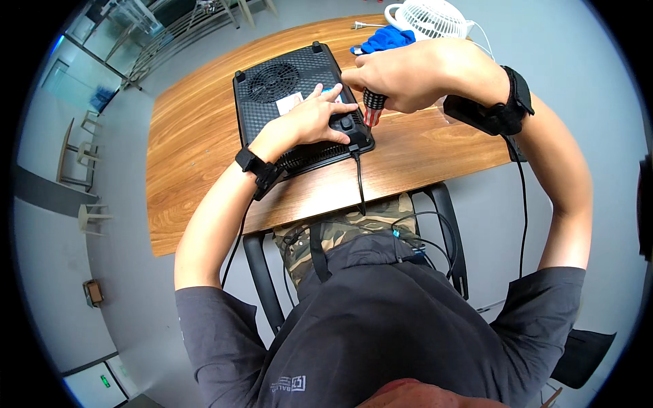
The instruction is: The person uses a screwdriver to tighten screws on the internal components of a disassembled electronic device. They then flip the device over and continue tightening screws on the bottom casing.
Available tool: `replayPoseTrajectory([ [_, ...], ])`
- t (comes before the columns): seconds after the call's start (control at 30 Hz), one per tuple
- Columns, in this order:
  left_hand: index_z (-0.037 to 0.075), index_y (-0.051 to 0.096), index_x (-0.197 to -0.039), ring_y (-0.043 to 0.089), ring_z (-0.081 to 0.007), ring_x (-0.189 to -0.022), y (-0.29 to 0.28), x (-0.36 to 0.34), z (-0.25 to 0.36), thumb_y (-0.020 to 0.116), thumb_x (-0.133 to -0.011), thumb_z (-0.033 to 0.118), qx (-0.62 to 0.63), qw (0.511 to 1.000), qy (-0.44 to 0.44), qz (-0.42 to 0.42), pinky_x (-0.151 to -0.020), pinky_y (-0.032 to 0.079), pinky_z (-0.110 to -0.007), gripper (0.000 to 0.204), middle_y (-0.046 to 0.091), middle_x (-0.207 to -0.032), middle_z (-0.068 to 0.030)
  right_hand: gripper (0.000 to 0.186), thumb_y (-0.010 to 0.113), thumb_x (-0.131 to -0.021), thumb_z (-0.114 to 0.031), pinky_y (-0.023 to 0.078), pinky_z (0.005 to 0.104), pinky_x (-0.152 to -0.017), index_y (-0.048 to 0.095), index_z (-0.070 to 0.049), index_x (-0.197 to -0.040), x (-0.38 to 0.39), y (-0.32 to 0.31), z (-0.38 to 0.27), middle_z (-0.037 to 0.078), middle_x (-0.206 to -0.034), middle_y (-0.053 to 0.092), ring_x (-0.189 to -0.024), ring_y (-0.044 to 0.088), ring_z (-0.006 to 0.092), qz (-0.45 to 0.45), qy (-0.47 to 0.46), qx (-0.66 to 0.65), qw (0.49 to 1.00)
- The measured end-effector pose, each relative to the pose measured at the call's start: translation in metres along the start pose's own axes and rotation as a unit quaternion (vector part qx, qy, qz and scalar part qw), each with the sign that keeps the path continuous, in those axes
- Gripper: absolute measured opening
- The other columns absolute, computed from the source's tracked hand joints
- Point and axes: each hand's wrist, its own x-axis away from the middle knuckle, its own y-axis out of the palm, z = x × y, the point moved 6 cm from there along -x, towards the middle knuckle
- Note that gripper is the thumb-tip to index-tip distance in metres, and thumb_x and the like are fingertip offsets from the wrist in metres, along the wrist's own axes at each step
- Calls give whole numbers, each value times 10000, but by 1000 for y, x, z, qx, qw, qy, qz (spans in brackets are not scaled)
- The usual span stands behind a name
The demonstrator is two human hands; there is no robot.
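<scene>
A flat black appliance, like an induction cooker, lies underside up on the wooden table. Its round fan grille, stubby feet and a white label show on top. My left hand rests on it with the fingers spread over the near right part. In my right hand is a screwdriver with a dark, red and white handle, held upright at the appliance's right edge. Its tip is too small to make out against the casing. A black cord runs from the appliance's near edge over the table edge.
Behind my right hand lie a blue cloth and a white fan with its cable. The wooden table has a curved far edge. I sit at its near side on a black-framed chair. Cables hang from both wrist straps.
</scene>
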Motion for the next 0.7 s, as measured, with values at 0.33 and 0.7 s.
replayPoseTrajectory([
  [0.33, 310, 479, -1517, 156, -492, -1521, 1, -2, 1, 787, -752, 612, 0, 1000, 14, -8, -1119, 240, -773, 879, 209, -1681, -141, 554, 511, -1034, -481, 555, 375, -595, 683, 27, -894, -10, -5, -6, 136, -622, 656, -596, 666, 298, 39, 43, 97, 994],
  [0.7, 332, 495, -1503, 163, -508, -1514, 5, -3, -2, 800, -761, 585, 5, 1000, 11, 11, -1123, 233, -771, 841, 243, -1676, -106, 292, 648, -980, -261, 570, 377, -708, 595, 18, -1051, -3, 5, 13, 180, -900, 704, -835, 701, 336, -5, 50, -22, 999],
])
